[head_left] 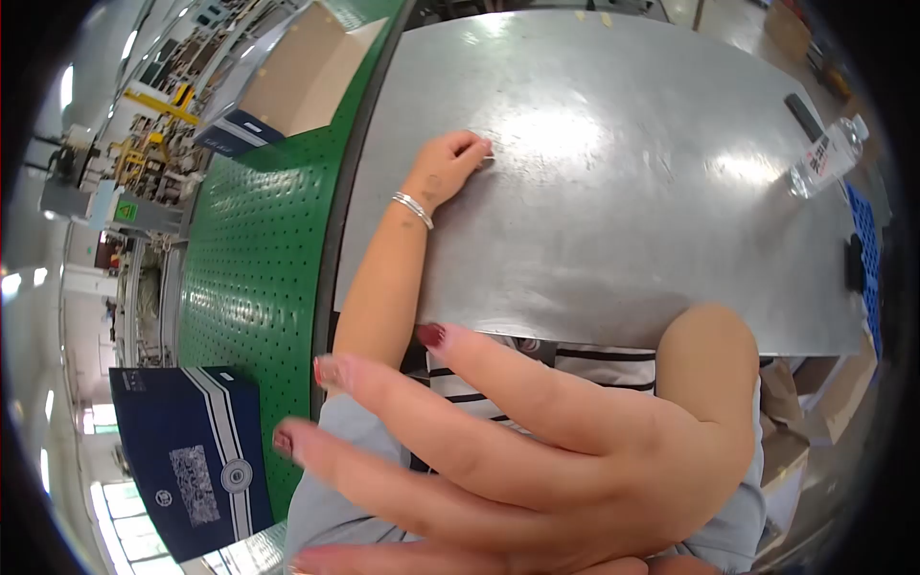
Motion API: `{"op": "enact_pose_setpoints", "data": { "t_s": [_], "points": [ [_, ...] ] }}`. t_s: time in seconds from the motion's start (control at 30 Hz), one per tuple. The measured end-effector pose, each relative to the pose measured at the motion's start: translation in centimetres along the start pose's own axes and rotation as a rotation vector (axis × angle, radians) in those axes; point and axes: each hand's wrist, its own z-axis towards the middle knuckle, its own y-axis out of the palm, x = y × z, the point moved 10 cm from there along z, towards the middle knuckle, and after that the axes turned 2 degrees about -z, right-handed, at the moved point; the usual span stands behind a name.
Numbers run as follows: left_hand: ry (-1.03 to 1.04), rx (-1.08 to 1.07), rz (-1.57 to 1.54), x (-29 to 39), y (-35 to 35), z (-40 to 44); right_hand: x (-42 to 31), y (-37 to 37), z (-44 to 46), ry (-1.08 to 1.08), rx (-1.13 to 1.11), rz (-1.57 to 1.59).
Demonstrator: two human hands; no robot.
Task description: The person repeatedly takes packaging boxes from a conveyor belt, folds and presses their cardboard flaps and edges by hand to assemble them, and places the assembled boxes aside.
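Note:
My left hand rests on the metal tabletop, its fingers curled closed, with silver bangles on the wrist. A tiny pale sliver shows by its fingertips; whether it is a held object or a ring I cannot make out. Close to the camera, my right hand is raised with its fingers spread and dark red nails showing. It holds nothing that I can see and covers much of my lap.
A clear plastic bottle and a dark bar-shaped object lie toward the table's right side. On the left, a green perforated surface bears an opened carton and a dark blue box. A blue mesh rack stands right.

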Motion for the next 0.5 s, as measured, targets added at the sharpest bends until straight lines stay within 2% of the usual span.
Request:
{"op": "enact_pose_setpoints", "data": {
  "t_s": [0.17,0.2,0.23,0.33,0.5],
  "points": [
    [0.002,0.006,0.062,-0.7,0.0,1.5,3.6,0.1,0.5,-0.12,-0.07,0.077],
    [0.001,-0.012,0.078,-0.8,0.7,2.0,1.7,0.7,0.0,-0.127,-0.09,0.074],
    [0.013,-0.015,0.067,-0.9,1.1,2.7,3.3,3.8,3.2,-0.135,-0.114,0.067],
    [0.018,-0.017,0.066,-1.3,0.8,3.1,3.4,6.9,5.4,-0.168,-0.18,0.067],
    [0.005,-0.001,0.069,-3.5,-0.4,3.9,5.9,6.4,4.0,-0.272,-0.278,0.038]
  ]
}}
